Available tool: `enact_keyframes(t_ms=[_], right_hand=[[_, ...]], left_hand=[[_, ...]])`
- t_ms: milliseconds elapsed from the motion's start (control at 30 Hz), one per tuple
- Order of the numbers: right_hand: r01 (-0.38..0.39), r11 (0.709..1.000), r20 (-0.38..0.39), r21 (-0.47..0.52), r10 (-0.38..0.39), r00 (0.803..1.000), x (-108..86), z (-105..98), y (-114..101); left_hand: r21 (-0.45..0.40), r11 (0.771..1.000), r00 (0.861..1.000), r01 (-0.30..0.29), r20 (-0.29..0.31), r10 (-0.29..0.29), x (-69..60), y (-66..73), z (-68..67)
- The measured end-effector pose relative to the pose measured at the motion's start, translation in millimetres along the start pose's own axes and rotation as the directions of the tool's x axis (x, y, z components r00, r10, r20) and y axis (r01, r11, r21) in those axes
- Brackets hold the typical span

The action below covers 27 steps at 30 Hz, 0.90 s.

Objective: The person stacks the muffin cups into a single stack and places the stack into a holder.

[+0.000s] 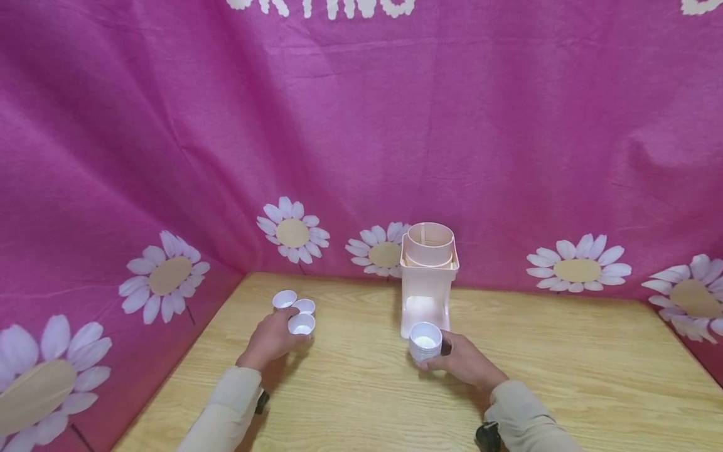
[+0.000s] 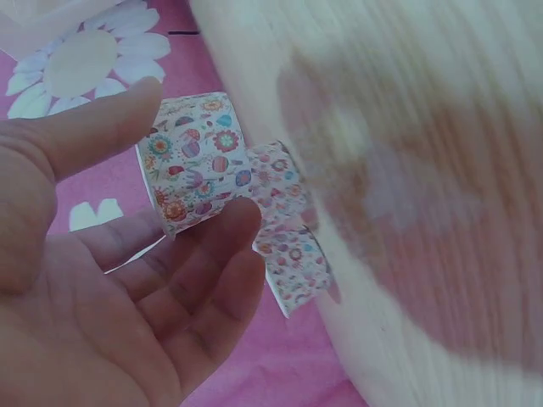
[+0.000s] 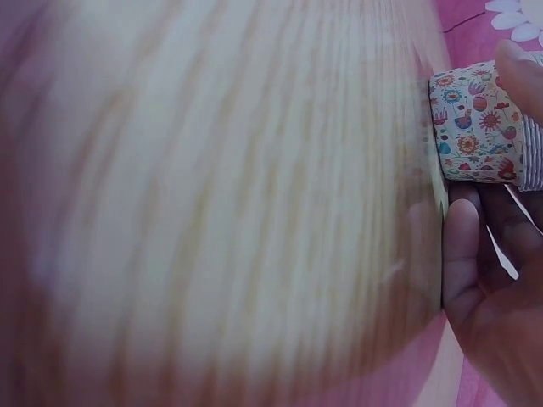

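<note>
Stack of tapered, white, floral-printed paper cups (image 1: 425, 343) stood upright, clasped by the right hand (image 1: 467, 360), well right of the left hand (image 1: 272, 339), which pinched one matching cup (image 1: 302, 324).

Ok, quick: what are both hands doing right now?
Left hand: closed around a cup.
Right hand: closed, holding a cup stack.
</note>
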State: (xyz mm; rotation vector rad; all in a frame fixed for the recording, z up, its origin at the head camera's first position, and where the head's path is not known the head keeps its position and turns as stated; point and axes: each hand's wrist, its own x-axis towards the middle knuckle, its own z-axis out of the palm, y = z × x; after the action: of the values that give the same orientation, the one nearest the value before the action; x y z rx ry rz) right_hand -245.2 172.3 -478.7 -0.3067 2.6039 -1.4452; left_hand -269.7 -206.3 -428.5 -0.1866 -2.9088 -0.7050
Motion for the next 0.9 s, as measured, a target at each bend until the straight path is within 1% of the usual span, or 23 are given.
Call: enact_keyframes(t_ms=[133, 300, 500, 633, 733, 833, 900], right_hand=[[-0.004, 1.0, 0.005, 0.015, 0.004, 1.0, -0.1, -1.5, -0.3], [-0.016, 1.0, -0.004, 0.011, 0.016, 1.0, 0.3, -2.5, -1.0], [-0.006, 1.0, -0.001, -0.002, 0.006, 1.0, 1.7, -2.7, 0.3], [0.006, 1.0, 0.013, 0.023, -0.006, 1.0, 2.1, -1.8, 1.8], [0.002, 0.999, 0.021, 0.038, -0.003, 1.0, 2.0, -1.3, 1.9], [-0.005, 1.0, 0.015, 0.029, 0.005, 1.0, 1.7, -0.7, 1.5], [-0.009, 1.0, 0.007, 0.02, 0.009, 1.0, 1.4, -0.1, 1.2]], left_hand=[[-0.007, 0.999, 0.999, -0.035, -0.016, 0.035, 1.7, 7.8, -0.4], [-0.04, 0.996, 0.997, -0.075, -0.023, 0.074, 4.2, 21.8, -2.0], [-0.042, 0.995, 0.996, -0.089, -0.024, 0.088, 7.8, 32.5, 0.0], [-0.049, 0.994, 0.995, -0.094, -0.019, 0.094, 8.3, 37.3, 2.4], [-0.05, 0.991, 0.992, -0.126, -0.025, 0.125, 8.9, 42.7, 4.7], [-0.062, 0.987, 0.989, -0.145, -0.015, 0.144, 10.3, 50.6, 7.0], [-0.078, 0.986, 0.989, -0.145, 0.002, 0.145, 11.2, 57.1, 8.0]])
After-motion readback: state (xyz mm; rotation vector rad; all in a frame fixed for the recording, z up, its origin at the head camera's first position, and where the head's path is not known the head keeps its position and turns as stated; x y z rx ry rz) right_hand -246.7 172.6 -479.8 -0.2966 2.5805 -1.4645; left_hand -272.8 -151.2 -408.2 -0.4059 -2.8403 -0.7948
